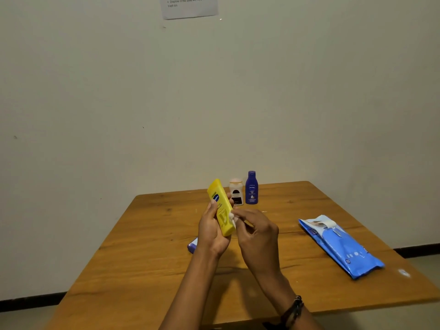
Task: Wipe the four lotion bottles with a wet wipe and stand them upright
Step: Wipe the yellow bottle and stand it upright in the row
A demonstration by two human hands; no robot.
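Left hand [212,231] is wrapped around the lower half of the yellow lotion bottle [221,206], held up above the wooden table [152,253]. Its long axis runs near vertical, far end leaning up and left. Right hand [258,234] pinches a scrunched white wet wipe [233,216] against the bottle's right side. Behind the yellow bottle, a white bottle [236,192] and a blue Nivea bottle [251,187] stand upright side by side. Another blue bottle [192,245] peeks out just below-left of it, mostly hidden. Blue wipes pack [342,246] lies well to its right.
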